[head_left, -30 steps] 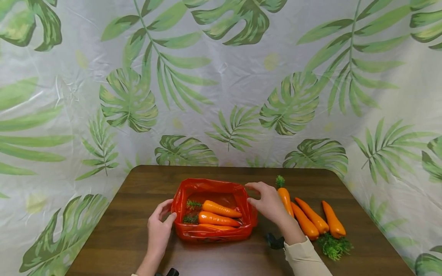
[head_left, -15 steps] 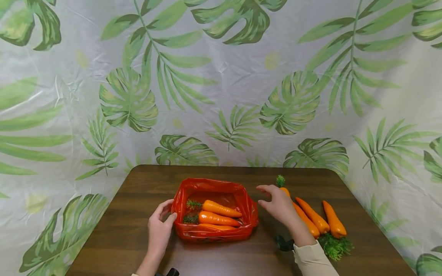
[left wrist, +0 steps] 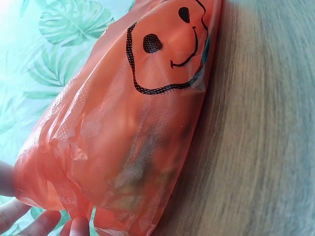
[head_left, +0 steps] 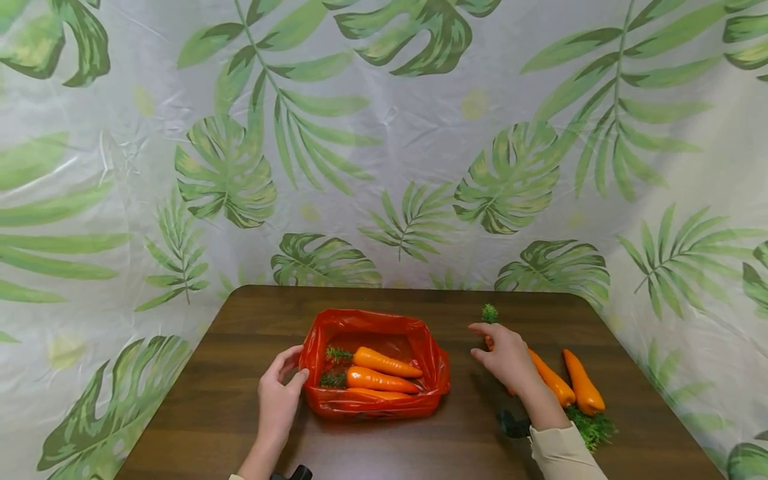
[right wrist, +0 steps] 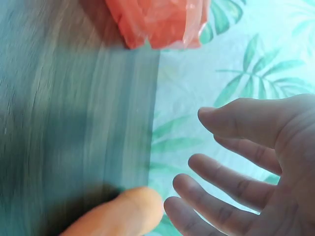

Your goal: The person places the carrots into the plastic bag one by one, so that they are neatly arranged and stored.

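A red plastic bag (head_left: 384,408) stands with its mouth spread wide in the middle of the table. Inside it lie three orange carrots (head_left: 387,362) with green tops. My left hand (head_left: 277,397) holds the bag's left edge between thumb and fingers; the left wrist view shows fingertips (left wrist: 44,223) at the gathered plastic. To the right of the bag, my right hand (head_left: 510,360) hovers over the loose carrots with nothing in it, fingers spread and slightly bent. It hides much of the leftmost carrots; a carrot's end (right wrist: 128,211) shows below the fingers in the right wrist view.
More carrots (head_left: 583,383) lie on the right of the dark wooden table (head_left: 264,320), with a leafy green top (head_left: 594,430) near its front. A leaf-patterned curtain (head_left: 408,153) hangs behind. A black device (head_left: 513,423) sits at the right wrist.
My right hand has let go of the bag's right edge and moved right, over the loose carrots. The left hand stays at the bag's left edge.
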